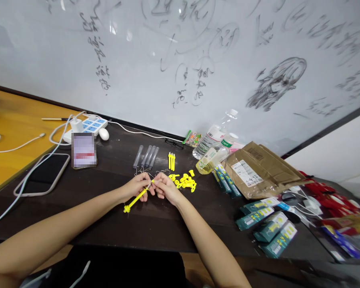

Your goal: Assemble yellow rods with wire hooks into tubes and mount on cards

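My left hand (135,187) is closed around a thin yellow plastic rod (134,202), which slants down to the left and ends in a wider yellow knob. At the rod's upper end a metal tip shows between the hands. My right hand (167,189) has its fingers pinched at that tip, on a small yellow piece (153,181) mostly hidden by the fingers. Just beyond the hands lie bent metal wires (142,170) and several clear tubes (150,156). A few yellow rods with metal tips (171,161) lie beside a pile of small yellow plastic parts (186,182).
A phone (42,175), a power strip (94,125) and white cables lie at left. Bottles (210,140), a brown package (252,168) and several green boxes (279,240) occupy the right. Behind the table stands a whiteboard (132,80); the table's front edge is near my body.
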`<control>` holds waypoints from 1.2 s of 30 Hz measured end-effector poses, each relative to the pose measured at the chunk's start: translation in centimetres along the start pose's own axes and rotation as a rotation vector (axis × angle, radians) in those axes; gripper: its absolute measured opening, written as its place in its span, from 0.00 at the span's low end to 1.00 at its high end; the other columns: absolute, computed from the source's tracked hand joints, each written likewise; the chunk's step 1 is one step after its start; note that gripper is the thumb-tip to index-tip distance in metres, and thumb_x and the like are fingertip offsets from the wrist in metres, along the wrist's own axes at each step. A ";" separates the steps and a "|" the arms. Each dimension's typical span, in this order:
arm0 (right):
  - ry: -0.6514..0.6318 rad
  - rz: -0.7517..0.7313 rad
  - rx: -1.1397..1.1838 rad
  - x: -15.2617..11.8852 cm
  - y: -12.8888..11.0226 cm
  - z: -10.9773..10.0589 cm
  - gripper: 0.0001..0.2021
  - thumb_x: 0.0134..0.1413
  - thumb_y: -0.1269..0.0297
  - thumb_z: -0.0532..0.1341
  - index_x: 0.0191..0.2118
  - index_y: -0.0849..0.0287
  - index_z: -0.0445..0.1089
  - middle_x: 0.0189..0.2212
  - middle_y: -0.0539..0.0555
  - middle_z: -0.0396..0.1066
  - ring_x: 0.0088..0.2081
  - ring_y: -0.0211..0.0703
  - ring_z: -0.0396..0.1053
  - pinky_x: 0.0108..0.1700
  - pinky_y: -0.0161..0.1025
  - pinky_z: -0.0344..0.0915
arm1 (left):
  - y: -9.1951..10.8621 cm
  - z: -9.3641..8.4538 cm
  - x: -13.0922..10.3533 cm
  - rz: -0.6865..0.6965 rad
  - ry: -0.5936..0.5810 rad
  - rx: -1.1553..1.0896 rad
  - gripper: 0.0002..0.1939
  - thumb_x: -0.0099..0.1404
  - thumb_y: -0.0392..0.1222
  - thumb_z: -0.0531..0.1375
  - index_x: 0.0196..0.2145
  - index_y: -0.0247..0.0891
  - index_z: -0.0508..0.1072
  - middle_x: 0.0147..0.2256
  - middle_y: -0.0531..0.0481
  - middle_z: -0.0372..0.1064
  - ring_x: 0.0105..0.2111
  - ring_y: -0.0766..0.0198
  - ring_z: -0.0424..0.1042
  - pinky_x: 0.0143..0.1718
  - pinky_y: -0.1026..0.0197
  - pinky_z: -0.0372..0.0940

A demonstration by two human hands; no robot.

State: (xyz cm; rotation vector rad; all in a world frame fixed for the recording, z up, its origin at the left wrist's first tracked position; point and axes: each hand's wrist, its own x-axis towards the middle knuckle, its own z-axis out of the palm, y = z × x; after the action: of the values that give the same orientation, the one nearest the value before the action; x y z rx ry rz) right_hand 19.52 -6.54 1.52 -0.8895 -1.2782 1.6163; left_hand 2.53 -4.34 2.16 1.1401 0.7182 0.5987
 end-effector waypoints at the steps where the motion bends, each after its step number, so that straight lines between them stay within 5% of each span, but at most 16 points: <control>1: -0.002 -0.006 -0.020 0.0 0.0 -0.1 0.12 0.50 0.58 0.62 0.32 0.57 0.58 0.22 0.44 0.64 0.16 0.26 0.47 0.14 0.24 0.47 | 0.0 0.0 0.0 -0.003 0.001 0.007 0.14 0.60 0.49 0.57 0.31 0.39 0.56 0.24 0.49 0.73 0.13 0.68 0.67 0.13 0.69 0.60; 11: -0.096 0.095 -0.258 -0.2 -0.8 -1.3 0.11 0.49 0.58 0.61 0.31 0.59 0.59 0.18 0.40 0.59 0.12 0.24 0.49 0.12 0.24 0.47 | -0.4 0.2 -0.2 -0.035 -0.059 0.122 0.14 0.61 0.50 0.56 0.32 0.40 0.55 0.22 0.52 0.71 0.13 0.68 0.67 0.13 0.70 0.60; 21: 0.027 0.154 -0.106 0.2 -0.3 -0.4 0.10 0.45 0.66 0.58 0.27 0.55 0.52 0.12 0.36 0.45 0.13 0.25 0.36 0.11 0.23 0.37 | -0.4 0.1 0.1 -0.023 -0.066 0.073 0.13 0.60 0.48 0.56 0.31 0.39 0.55 0.21 0.53 0.70 0.12 0.71 0.63 0.12 0.71 0.57; 36: 0.012 0.156 0.010 0.2 -0.4 -0.5 0.11 0.42 0.68 0.57 0.24 0.55 0.50 0.14 0.38 0.45 0.14 0.26 0.35 0.13 0.23 0.35 | -0.5 0.0 0.2 -0.040 -0.121 0.063 0.13 0.59 0.47 0.57 0.31 0.40 0.55 0.21 0.52 0.71 0.09 0.71 0.61 0.10 0.71 0.53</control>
State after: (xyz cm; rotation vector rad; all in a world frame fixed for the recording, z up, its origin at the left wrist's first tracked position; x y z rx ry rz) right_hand 20.02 -6.09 1.81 -1.0120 -1.2162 1.7336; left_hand 2.69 -4.32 1.66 1.2069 0.6586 0.4716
